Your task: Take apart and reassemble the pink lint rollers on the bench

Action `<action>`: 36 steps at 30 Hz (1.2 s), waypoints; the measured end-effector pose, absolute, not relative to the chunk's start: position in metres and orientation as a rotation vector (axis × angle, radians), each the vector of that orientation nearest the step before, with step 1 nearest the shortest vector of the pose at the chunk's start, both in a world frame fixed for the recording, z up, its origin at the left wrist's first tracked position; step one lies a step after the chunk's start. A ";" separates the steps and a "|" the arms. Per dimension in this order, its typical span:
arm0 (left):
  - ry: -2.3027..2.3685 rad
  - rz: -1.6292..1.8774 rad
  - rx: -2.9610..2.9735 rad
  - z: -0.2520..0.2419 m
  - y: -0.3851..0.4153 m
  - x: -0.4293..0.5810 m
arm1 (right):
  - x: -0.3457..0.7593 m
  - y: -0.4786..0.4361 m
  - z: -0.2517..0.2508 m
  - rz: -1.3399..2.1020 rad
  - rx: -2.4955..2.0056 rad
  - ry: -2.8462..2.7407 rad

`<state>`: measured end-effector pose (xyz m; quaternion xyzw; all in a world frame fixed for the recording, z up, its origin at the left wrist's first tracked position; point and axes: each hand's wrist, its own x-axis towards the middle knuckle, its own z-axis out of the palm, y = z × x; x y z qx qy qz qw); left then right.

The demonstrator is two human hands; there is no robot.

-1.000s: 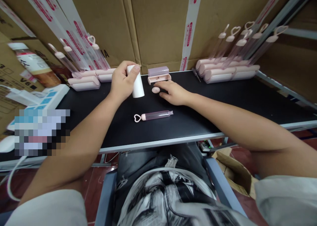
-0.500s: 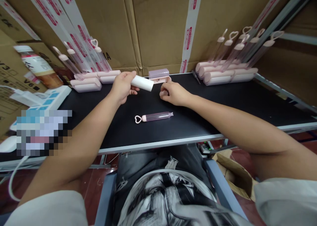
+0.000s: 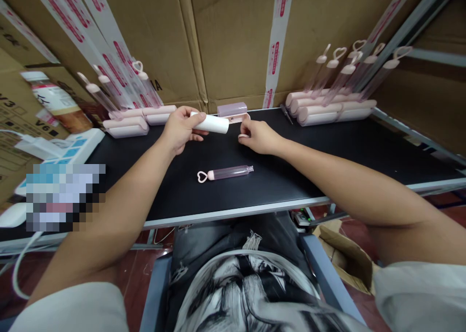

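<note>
My left hand (image 3: 184,129) grips a white lint roller refill (image 3: 213,124) by one end, holding it above the table and pointing right. Just right of its free end, my right hand (image 3: 257,136) is pinched on a small pale pink piece (image 3: 243,136), mostly hidden by the fingers. Behind both hands lie an open pink casing part (image 3: 235,119) and a translucent purple cover (image 3: 232,109). Nearer to me on the black table (image 3: 276,181) rests a clear purple handle (image 3: 230,172) with a heart-shaped loop at its left end.
Pink lint rollers with upright handles stand at the back left (image 3: 125,126) and back right (image 3: 337,112). A small screwdriver-like tool (image 3: 286,113) lies beside the right group. To the left are a drink bottle (image 3: 60,101), a power strip (image 3: 82,145) and a white mouse (image 3: 13,214). Cardboard (image 3: 233,45) walls the back.
The refill in my left hand has shifted slightly right and levelled a little. My right fingers have turned around the small pink piece, close to the refill's end.
</note>
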<state>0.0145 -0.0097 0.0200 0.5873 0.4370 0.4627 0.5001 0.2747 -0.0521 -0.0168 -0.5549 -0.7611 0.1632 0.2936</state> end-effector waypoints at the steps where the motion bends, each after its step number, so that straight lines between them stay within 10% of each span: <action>1: 1.020 1.119 1.435 0.019 -0.010 0.014 | 0.273 -0.053 -0.017 0.595 -1.445 -1.912; 12: 0.615 1.123 1.833 0.007 -0.011 0.019 | 0.257 -0.068 0.004 1.372 -0.987 -1.135; 36: 0.849 1.072 2.428 0.007 -0.044 0.038 | 0.261 -0.070 -0.016 0.738 -0.995 -1.736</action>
